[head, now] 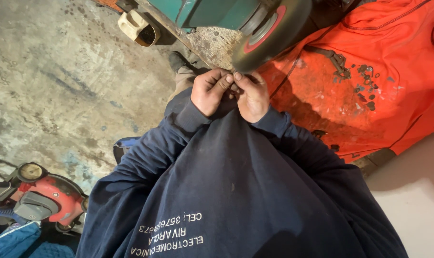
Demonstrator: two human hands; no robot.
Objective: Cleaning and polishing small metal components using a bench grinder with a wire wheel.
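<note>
We've got both hands, left hand and right hand, pinched tight round a tiny, mostly hidden part just under the dark round wire wheel. Looks light, stiff, easily fumbled; fingertip grip only.

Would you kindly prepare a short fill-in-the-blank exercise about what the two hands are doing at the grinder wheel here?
1. The left hand and right hand are held just below the round ____ wheel.
2. The sheet to the right of the hands is coloured ____.
3. Small dark metal bits lie scattered on the ____.
4. The sleeves are dark ____.

Missing words: grinder; orange; sheet; blue
</note>
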